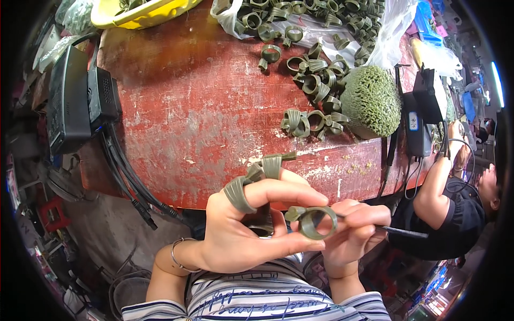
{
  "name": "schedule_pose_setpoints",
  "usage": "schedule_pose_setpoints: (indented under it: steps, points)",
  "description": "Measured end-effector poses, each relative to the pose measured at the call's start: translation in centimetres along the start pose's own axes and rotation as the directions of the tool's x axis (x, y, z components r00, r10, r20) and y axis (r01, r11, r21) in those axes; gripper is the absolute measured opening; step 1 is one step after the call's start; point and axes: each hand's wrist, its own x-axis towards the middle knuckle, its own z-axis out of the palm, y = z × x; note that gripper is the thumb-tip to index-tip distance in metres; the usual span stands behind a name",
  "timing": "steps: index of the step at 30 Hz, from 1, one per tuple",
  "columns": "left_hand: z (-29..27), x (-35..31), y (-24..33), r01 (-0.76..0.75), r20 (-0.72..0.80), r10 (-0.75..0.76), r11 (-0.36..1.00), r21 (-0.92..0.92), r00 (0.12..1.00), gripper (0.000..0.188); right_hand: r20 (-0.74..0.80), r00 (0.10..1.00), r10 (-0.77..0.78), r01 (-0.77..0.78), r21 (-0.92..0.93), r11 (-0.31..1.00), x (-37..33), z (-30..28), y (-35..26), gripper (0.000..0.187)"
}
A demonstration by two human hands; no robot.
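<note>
My left hand (pixel 235 249) pinches a dark green ring (pixel 305 221) between thumb and fingertip, its round opening facing up toward me. Two more green rings, one ribbed (pixel 272 166) and one wide-banded (pixel 239 195), sit on that hand's fingers. Close against the pinched ring, my right hand (pixel 350 241) grips a slim dark tool (pixel 406 232) like a pen. One end of the tool sticks out to the right; its working tip is mostly hidden by the ring and my fingers. Loose green rings (pixel 317 88) lie on the red table beyond my hands.
On the worn red table (pixel 203 128) stands a porous green block (pixel 372 101). A clear plastic bag (pixel 230 18) with many rings and a yellow basin (pixel 144 15) are at the far side. Black devices with cables (pixel 69 101) flank the left; another person (pixel 444 208) sits at right.
</note>
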Motion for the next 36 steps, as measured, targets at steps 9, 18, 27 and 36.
schedule_pose_setpoints:
  steps: [9, 18, 27, 36]
  points:
    - [-0.1, 0.2, 0.1, 0.026, -0.103, -0.018, 0.997, 0.079, 0.994, 0.042, 0.258, 0.958, -0.127, 0.227, -0.404, 0.886, 1.7, 0.2, -1.2, 0.013]
    - [-0.3, 0.6, 0.2, -0.105, -0.089, 0.131, 0.963, 0.247, 0.987, 0.04, 0.159, 0.987, -0.003, 0.043, -0.245, 0.969, 1.4, 0.7, 0.3, 0.013]
    - [-1.7, 0.2, 0.2, 0.13, -0.332, -0.217, 0.956, -0.265, 0.918, 0.035, -0.053, 0.996, -0.076, 0.064, -0.198, 0.978, 3.3, 0.2, -0.1, 0.04]
    - [-0.9, 0.7, 0.7, 0.138, -0.141, -0.187, 0.945, -0.297, 0.972, 0.019, -0.177, 0.981, -0.081, 0.04, -0.226, 0.973, 4.3, 0.5, 0.1, 0.049]
